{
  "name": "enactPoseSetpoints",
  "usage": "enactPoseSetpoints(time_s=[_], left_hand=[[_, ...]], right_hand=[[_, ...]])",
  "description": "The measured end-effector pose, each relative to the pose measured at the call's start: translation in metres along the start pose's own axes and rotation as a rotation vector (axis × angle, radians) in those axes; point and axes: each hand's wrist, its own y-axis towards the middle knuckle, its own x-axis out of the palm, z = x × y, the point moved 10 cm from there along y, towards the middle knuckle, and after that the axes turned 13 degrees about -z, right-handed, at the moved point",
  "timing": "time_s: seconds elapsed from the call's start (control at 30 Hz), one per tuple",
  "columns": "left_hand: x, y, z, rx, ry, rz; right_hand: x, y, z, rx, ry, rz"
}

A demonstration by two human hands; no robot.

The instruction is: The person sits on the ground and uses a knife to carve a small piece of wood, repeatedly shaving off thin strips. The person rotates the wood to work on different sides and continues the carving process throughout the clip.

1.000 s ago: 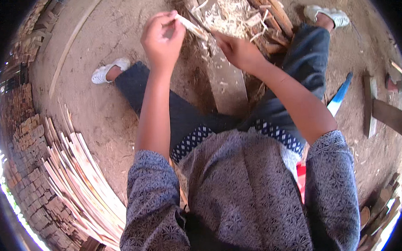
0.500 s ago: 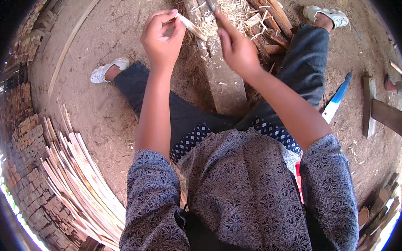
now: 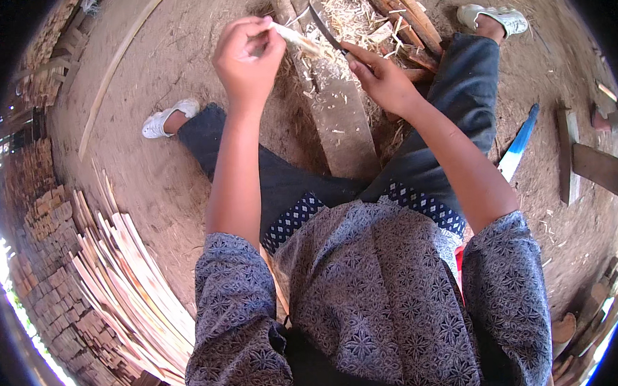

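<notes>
Between the thumb and fingers of my left hand [image 3: 247, 66] is a short pale wood piece [image 3: 294, 38], its free end slanting down over a plank and slightly blurred. My right hand [image 3: 392, 84] grips the handle of a knife with a dark, curved blade [image 3: 324, 29]. The blade points up and to the left, a small gap away from the wood piece. Beneath both lies a thick wooden plank [image 3: 344, 126], running between my legs and sprinkled with shavings.
Wood shavings [image 3: 346, 8] and brown offcuts [image 3: 412, 19] heap beyond the plank. Long pale strips [image 3: 136, 269] lie at the left beside stacked small wood blocks [image 3: 45, 239]. A saw with a blue end [image 3: 524, 139] rests on the right, near a wooden frame [image 3: 594, 167].
My right hand has moved slightly right and down, and the knife blade has swung lower, now leaning left. My left hand keeps the wood piece nearly in place.
</notes>
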Motion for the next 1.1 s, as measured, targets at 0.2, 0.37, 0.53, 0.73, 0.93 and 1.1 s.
enactPoseSetpoints(time_s=[0.2,0.37,0.53,0.73,0.93,1.1], left_hand=[[0.01,-0.009,-0.004,-0.033,0.033,-0.075],[0.009,-0.01,0.0,-0.005,-0.011,-0.083],[0.022,-0.007,-0.001,0.012,0.017,-0.138],[0.005,-0.015,-0.004,0.008,0.012,-0.046],[-0.002,-0.017,-0.008,-0.008,-0.011,-0.024],[0.004,-0.013,-0.007,0.023,0.008,-0.025]], right_hand=[[-0.019,-0.013,-0.013,-0.051,0.071,0.081],[-0.045,-0.035,-0.07,-0.184,0.117,0.268],[0.011,-0.019,-0.012,-0.083,-0.16,0.231],[0.003,-0.008,-0.042,-0.042,-0.024,0.128],[-0.017,-0.006,-0.062,-0.166,0.036,0.368],[0.016,0.035,-0.001,-0.108,-0.352,0.094]])
